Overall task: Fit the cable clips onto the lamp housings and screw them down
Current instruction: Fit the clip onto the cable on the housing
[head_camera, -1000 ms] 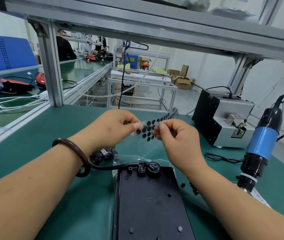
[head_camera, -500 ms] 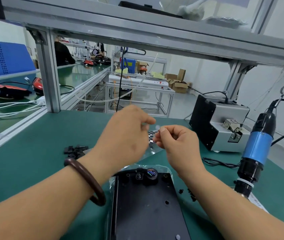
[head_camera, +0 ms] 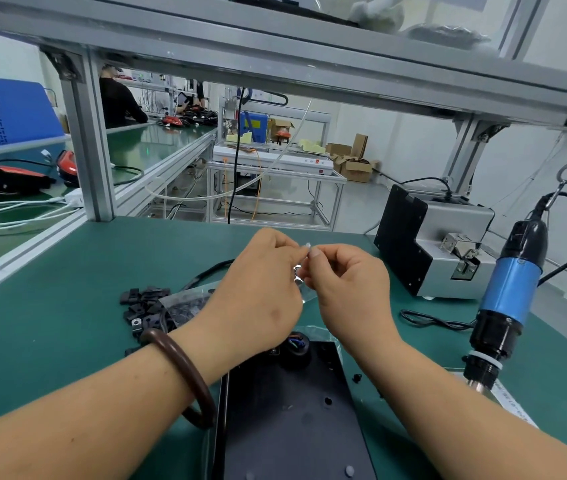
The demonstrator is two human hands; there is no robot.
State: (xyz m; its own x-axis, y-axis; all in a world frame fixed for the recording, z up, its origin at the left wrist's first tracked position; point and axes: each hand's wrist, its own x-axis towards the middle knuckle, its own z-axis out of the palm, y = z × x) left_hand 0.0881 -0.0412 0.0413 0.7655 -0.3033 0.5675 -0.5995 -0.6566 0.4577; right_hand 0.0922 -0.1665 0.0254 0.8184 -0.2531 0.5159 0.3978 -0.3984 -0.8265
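A green-matted workbench (head_camera: 67, 323) laid out for clip fitting, everything within easy reach.
The flat black rectangular lamp housing (head_camera: 292, 427) lies nearest the person, ready for work; the blue-and-black electric screwdriver (head_camera: 507, 299) hangs from a hook at the right; the heap of small black plastic cable clips (head_camera: 143, 306) sits untouched just left of the housing. Above it, the left hand (head_camera: 258, 299) and right hand (head_camera: 348, 289) each pinch a thin clear film strip (head_camera: 301, 278), fingers curled, probably peeling something off.
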